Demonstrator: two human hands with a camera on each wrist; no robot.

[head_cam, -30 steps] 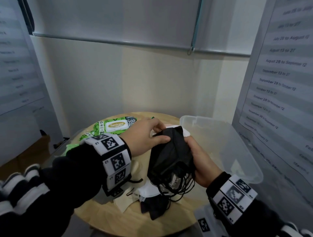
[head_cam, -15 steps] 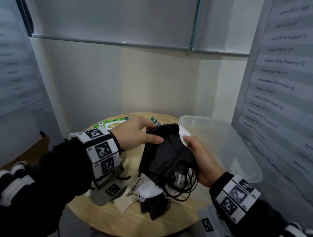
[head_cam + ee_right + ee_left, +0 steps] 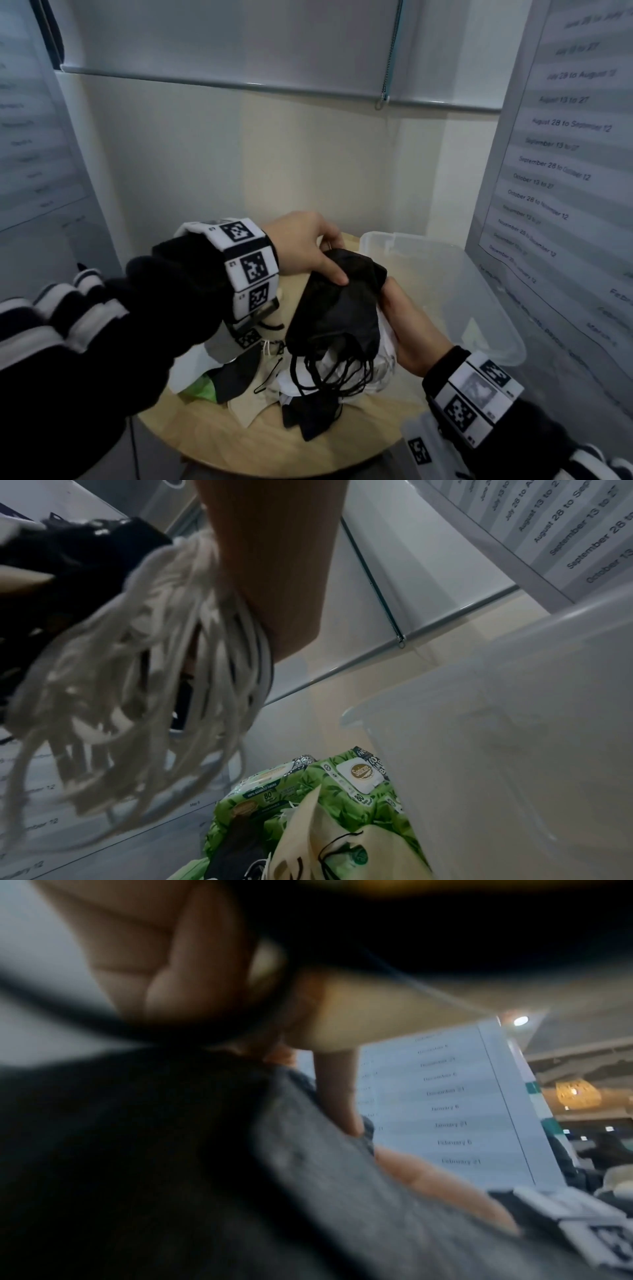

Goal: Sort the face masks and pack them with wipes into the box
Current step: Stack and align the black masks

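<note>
Both hands hold a stack of masks above the round wooden table (image 3: 359,442). My left hand (image 3: 310,251) pinches the top of the black masks (image 3: 337,308), thumb on the front. My right hand (image 3: 407,325) grips the same stack from the right, with white masks (image 3: 385,330) behind the black ones. Black ear loops (image 3: 329,373) hang below; white loops (image 3: 143,685) dangle in the right wrist view. Loose masks (image 3: 308,411), black, white and beige, lie on the table underneath. Green wipes packs (image 3: 318,794) lie at the back, hidden by my left arm in the head view. The clear plastic box (image 3: 479,308) stands open at right.
A wall with a roller blind (image 3: 239,44) is close behind the table. Printed date sheets (image 3: 561,164) hang on the panel at right, right beside the box. A marker-tagged lid (image 3: 421,445) shows at the bottom edge near my right wrist.
My left arm has risen and swung across, now covering the wipes packs. The mask stack shifted slightly right and tilted, still held by both hands.
</note>
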